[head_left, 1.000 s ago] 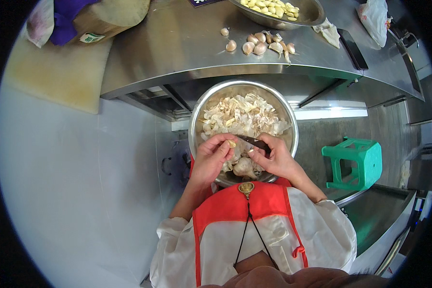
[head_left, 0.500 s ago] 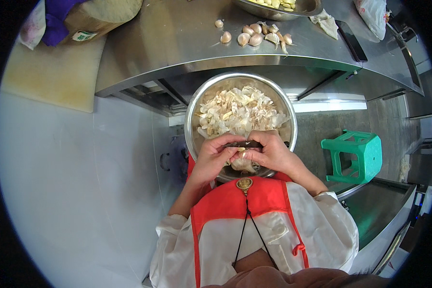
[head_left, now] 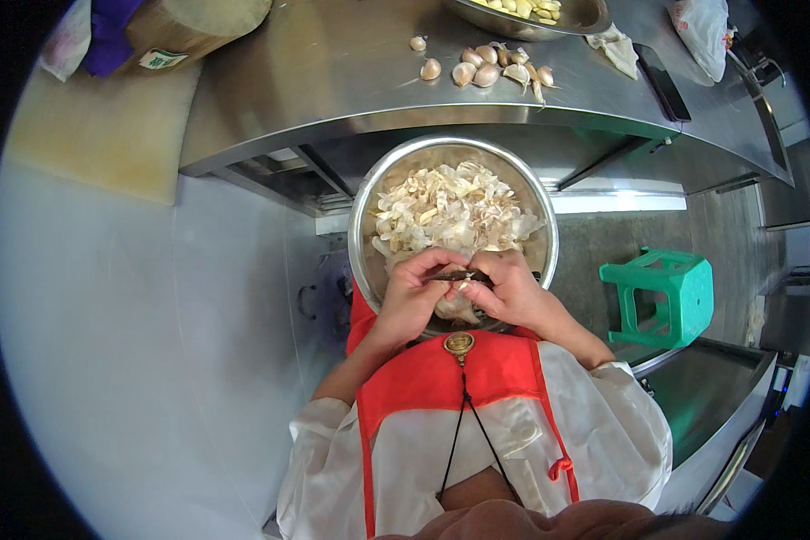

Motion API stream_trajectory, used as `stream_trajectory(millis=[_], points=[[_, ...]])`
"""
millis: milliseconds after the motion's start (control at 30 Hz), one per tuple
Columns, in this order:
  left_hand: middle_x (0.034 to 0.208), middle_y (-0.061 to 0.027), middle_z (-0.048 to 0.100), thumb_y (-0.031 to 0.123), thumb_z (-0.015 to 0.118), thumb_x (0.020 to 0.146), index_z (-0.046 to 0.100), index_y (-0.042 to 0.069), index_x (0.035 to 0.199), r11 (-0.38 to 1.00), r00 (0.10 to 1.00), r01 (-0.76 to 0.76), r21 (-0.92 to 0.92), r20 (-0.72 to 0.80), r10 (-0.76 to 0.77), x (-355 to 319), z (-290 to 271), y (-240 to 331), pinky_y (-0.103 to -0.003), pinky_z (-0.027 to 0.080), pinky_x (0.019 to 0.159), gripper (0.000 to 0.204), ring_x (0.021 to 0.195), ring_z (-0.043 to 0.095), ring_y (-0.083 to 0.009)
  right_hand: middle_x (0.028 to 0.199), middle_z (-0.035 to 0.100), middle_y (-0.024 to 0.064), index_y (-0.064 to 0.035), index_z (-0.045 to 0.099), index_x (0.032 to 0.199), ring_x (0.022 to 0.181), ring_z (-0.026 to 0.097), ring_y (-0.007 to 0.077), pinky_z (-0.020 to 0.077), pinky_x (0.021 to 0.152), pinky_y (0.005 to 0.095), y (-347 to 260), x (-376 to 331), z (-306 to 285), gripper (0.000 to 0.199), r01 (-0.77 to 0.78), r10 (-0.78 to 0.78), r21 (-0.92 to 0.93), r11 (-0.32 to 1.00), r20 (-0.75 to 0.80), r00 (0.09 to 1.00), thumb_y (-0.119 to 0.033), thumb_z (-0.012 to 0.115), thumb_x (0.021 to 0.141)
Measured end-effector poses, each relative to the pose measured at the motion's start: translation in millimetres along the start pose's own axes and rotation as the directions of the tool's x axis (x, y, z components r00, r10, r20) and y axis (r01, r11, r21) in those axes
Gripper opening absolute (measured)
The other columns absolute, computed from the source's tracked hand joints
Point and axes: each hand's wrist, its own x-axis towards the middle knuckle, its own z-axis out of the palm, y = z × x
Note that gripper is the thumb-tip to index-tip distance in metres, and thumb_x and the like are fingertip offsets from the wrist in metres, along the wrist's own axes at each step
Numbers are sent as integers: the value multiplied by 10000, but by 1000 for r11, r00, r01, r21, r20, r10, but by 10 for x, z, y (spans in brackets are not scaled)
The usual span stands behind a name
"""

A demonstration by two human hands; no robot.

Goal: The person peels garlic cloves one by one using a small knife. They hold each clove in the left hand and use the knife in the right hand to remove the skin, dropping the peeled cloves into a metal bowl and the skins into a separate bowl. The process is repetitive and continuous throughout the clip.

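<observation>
My left hand (head_left: 411,292) and my right hand (head_left: 513,290) meet over the near rim of the steel bowl (head_left: 362,236), fingers curled in and pressed together around a small pale garlic clove (head_left: 463,284). A thin dark knife (head_left: 454,276) lies across the gap between the two hands, its handle inside my right fist, its blade reaching my left fingertips; the clove sits just under it, pinched from both sides. Whether my left thumb touches the blade I cannot tell.

Beyond my hands, the bowl is heaped with dry white garlic skins (head_left: 454,209), filling it from the middle to its far wall. The bowl sits in my lap against my red apron (head_left: 441,378), below the edge of the steel counter (head_left: 333,81).

On the counter, past the bowl's far side, loose unpeeled garlic cloves (head_left: 486,70) lie in a small cluster, and farther still stands a metal dish (head_left: 585,18) with peeled yellowish cloves. A dark flat phone (head_left: 664,83) lies on the counter to the right of the bowl. On the floor right of the bowl stands a green plastic stool (head_left: 666,292)
</observation>
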Motion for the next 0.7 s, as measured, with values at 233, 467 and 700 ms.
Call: stream_trajectory(millis=[233, 467, 700], points=[[1003, -24, 581, 128, 483, 959, 561, 47, 1081, 849, 988, -103, -518, -154, 25, 75, -42, -155, -224, 425, 774, 166, 814, 501, -78, 634, 584, 118, 27, 578, 829, 551, 558, 175, 430, 511, 303, -105, -2, 7, 201, -320, 347, 260, 911, -66, 935, -166, 626, 860], [1069, -72, 586, 76, 477, 945, 526, 35, 1157, 788, 991, -129, -602, -107, 81, 59, -138, -17, -251, 459, 873, 221, 1013, 547, -134, 602, 465, -8, 20, 536, 785, 578, 405, 65, 348, 498, 243, 102, -59, 58, 191, -434, 493, 307, 847, -147, 858, -125, 641, 850], [1009, -61, 577, 113, 476, 953, 522, 34, 1120, 831, 997, -67, -553, -62, 40, 49, -135, -7, -216, 428, 728, 190, 794, 499, -110, 596, 465, -15, -2, 532, 766, 560, 416, 66, 359, 494, 242, 19, -22, 47, 228, -361, 414, 282, 889, -159, 896, -143, 708, 796]])
